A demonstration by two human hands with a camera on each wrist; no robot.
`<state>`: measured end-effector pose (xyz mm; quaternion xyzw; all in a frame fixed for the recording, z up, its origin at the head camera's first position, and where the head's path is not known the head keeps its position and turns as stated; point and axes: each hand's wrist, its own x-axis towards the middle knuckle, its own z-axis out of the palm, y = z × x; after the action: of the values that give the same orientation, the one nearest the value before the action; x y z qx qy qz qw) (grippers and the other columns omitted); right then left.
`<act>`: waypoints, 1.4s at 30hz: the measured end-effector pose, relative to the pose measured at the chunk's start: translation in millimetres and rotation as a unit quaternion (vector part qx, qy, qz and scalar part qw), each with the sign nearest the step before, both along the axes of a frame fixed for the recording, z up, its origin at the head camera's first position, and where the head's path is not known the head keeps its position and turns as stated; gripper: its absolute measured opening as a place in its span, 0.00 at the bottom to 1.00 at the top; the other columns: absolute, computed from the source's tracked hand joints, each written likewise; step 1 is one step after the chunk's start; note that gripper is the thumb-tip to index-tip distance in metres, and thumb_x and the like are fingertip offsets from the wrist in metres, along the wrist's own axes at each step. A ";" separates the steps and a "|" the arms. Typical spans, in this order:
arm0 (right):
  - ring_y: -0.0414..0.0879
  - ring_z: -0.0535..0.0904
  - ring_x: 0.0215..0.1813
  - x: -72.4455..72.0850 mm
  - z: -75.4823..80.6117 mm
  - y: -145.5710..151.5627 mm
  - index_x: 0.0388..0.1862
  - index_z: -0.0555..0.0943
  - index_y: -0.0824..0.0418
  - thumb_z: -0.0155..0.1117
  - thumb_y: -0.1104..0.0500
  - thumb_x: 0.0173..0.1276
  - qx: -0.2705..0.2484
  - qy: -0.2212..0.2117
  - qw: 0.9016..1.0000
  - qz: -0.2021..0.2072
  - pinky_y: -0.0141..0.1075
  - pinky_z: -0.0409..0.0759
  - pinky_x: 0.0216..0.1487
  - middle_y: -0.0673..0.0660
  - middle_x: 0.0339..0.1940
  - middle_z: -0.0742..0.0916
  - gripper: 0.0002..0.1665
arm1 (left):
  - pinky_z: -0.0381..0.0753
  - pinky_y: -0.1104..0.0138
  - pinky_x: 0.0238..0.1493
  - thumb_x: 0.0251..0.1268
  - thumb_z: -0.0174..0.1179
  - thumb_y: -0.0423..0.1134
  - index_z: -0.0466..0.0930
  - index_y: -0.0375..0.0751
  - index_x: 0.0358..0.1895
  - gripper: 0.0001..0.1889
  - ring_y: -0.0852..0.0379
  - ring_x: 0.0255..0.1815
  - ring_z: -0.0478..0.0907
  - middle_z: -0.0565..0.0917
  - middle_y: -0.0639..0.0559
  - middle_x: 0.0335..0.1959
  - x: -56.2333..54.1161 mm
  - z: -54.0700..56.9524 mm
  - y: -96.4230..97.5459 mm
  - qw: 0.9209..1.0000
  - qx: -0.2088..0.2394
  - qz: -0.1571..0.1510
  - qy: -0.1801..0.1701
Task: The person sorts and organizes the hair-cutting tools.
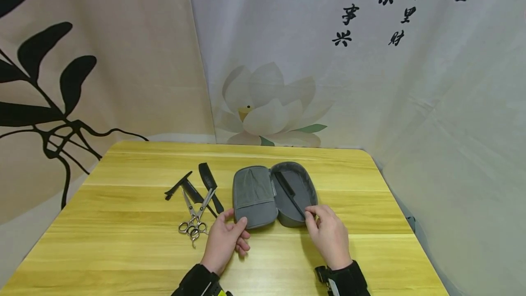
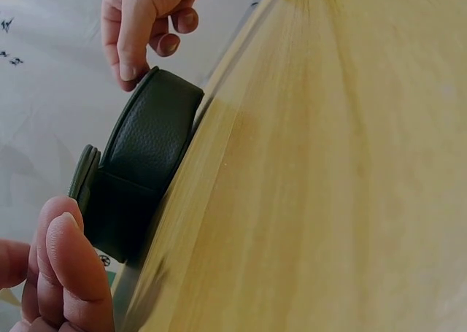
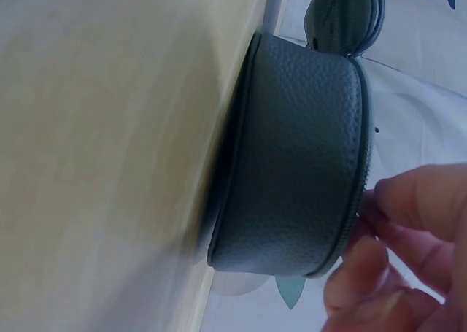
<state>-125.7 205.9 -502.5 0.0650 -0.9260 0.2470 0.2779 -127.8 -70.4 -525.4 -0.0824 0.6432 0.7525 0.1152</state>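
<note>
A grey zippered case (image 1: 255, 214) lies spread wide on the wooden table, its pocketed lid to the left and its deeper half to the right. My left hand (image 1: 225, 241) holds the lid's near-left corner, thumb on top. Inside the deep half, a black tail comb (image 1: 286, 185) slants toward the near rim. My right hand (image 1: 330, 236) pinches the thin end of that comb at the rim. In the right wrist view, those fingertips are right at the zipper edge of the case (image 3: 299, 157), and the comb is hidden behind the wall.
Left of the case lie two pairs of metal scissors (image 1: 193, 228), overlapping a second black tailed tool (image 1: 191, 192). A black handled comb (image 1: 208, 178) and a thin black T-shaped tool (image 1: 178, 186) lie behind them. The table (image 1: 123, 250) ends at printed curtains (image 1: 452, 104).
</note>
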 end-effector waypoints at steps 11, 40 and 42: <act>0.31 0.71 0.25 -0.5 -1.4 -0.3 0.41 0.92 0.55 0.77 0.62 0.69 -0.002 0.008 1.000 0.005 0.26 0.66 0.22 0.51 0.36 0.89 0.04 | 0.86 0.63 0.20 0.81 0.62 0.42 0.49 0.32 0.82 0.40 0.56 0.17 0.83 0.87 0.47 0.28 0.3 -0.6 0.2 1.000 0.012 0.008 0.003; 0.31 0.72 0.27 -0.2 -1.0 -1.6 0.41 0.92 0.55 0.76 0.61 0.70 -0.009 0.000 1.000 0.018 0.26 0.69 0.25 0.50 0.39 0.90 0.03 | 0.86 0.63 0.20 0.82 0.62 0.42 0.47 0.33 0.83 0.40 0.57 0.17 0.83 0.87 0.49 0.28 -0.3 -0.6 0.0 1.000 0.022 0.016 -0.002; 0.31 0.72 0.27 0.0 -1.4 -1.6 0.41 0.92 0.55 0.76 0.61 0.70 -0.009 0.001 1.000 0.019 0.26 0.70 0.25 0.50 0.39 0.90 0.03 | 0.86 0.63 0.20 0.82 0.61 0.42 0.47 0.33 0.83 0.40 0.57 0.17 0.83 0.87 0.49 0.28 -0.2 -0.6 0.1 1.000 0.022 0.016 -0.002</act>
<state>-125.7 204.2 -503.9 0.0799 -0.9221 0.2607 0.2746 -128.0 -70.3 -526.0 -0.0912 0.6250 0.7679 0.1063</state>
